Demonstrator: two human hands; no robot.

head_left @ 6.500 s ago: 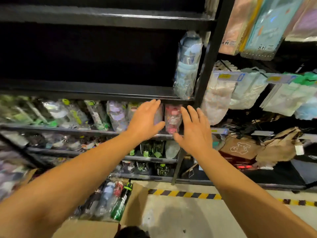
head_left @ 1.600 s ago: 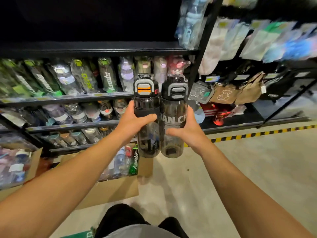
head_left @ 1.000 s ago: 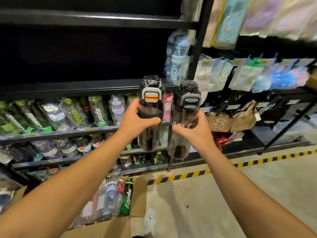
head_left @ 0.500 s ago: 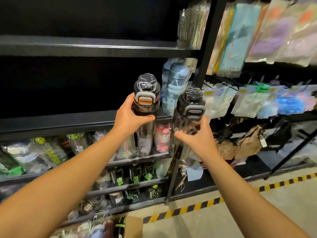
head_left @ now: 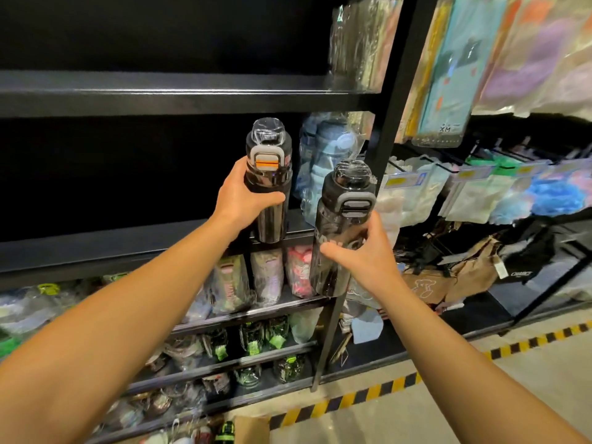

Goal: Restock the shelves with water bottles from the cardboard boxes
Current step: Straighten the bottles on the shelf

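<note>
My left hand (head_left: 245, 195) grips a dark bottle with an orange latch (head_left: 270, 190), held upright with its base at the front edge of the black middle shelf (head_left: 112, 248). My right hand (head_left: 365, 254) holds a second dark bottle with a grey latch (head_left: 339, 225), lower and to the right, in front of the shelf post (head_left: 387, 129). A wrapped blue bottle (head_left: 330, 161) stands on the same shelf at its right end. A corner of the cardboard box (head_left: 253, 429) shows at the bottom.
Lower shelves carry several wrapped bottles (head_left: 266, 277). Right of the post hang packaged goods (head_left: 474, 187) and bags (head_left: 474, 270). A yellow-black floor stripe (head_left: 384, 389) runs along the rack's base. The upper shelf (head_left: 160, 94) sits above the dark bay.
Both hands have risen with their bottles. The left bottle has moved up and forward to the middle shelf's edge; the right bottle trails lower. The view has tilted upward.
</note>
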